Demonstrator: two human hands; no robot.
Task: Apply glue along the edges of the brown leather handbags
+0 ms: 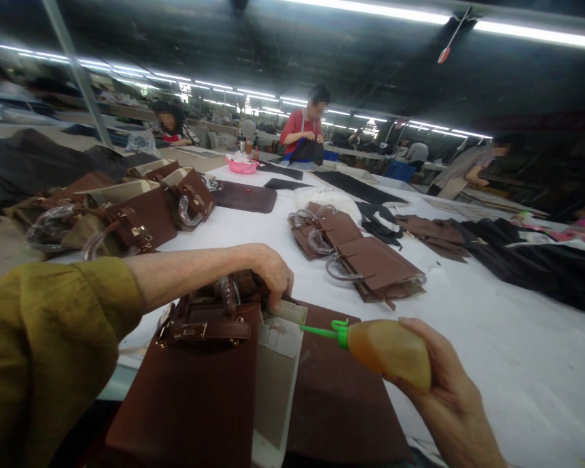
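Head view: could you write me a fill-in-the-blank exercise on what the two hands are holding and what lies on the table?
The right hand holds a squeeze bottle with a ____ nozzle.
The left hand holds the top of a ____ handbag.
Far across the white table sits a ____ basin.
Missing words: green; brown; pink.

finished bags [141, 221] left | flap pieces [370, 263] centre | pink bowl [242, 166] far | black cloth [531, 260], perhaps lining, right

A brown handbag [195, 377] is gripped by the left hand [268, 270]; a glue bottle [387, 348] is held by the right hand [443, 390].
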